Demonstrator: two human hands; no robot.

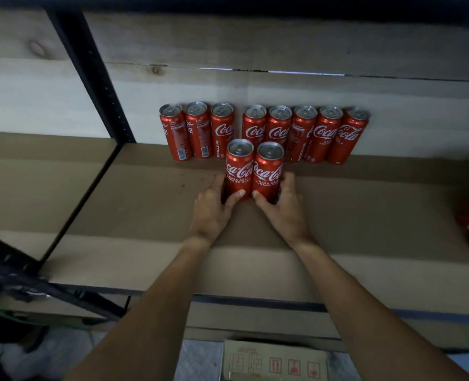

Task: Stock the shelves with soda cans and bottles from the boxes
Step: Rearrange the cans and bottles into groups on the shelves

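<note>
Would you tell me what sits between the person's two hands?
In the head view: the left can and right can, upright, side by side, between left hand and right hand.

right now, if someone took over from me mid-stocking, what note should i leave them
Left hand grips the left front can; right hand grips the right front can, both upright and touching on the shelf.
Done: eight cans in the back row against the wall.
Left: let go of this pair, build out the second row; a box sits below, contents unseen.
</note>
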